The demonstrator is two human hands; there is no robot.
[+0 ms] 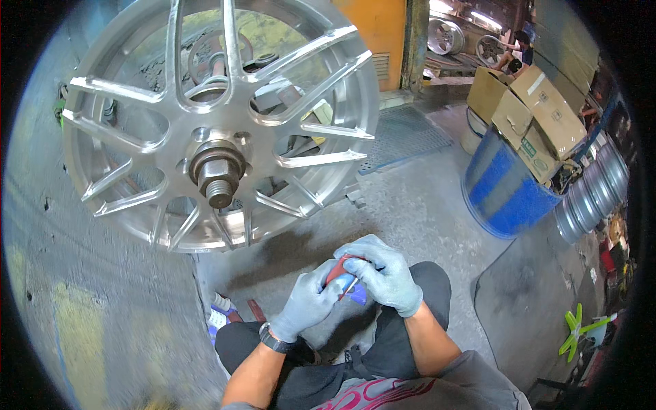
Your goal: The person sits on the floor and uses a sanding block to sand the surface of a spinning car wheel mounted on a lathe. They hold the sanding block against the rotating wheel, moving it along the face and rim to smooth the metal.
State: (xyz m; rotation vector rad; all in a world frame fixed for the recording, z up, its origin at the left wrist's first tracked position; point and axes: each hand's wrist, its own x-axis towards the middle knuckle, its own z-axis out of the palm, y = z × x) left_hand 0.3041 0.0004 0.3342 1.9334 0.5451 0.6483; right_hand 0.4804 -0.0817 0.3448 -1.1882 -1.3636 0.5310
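A red strip (pixel 335 271) is gripped by left hand (pixel 305 306) and right hand (pixel 391 279); beyond them, the already mounted wheel (pixel 220 121) is touched by neither.

This looks like a wheel workshop. A big shiny wheel (pixel 220 121) sits on a fat bolt (pixel 219 186) in the upper left of the frame. More metal wheels (pixel 445 37) are at the upper right, and silver rims (pixel 596 190) sit near the right edge. The grey floor (pixel 410 215) looks dirty.
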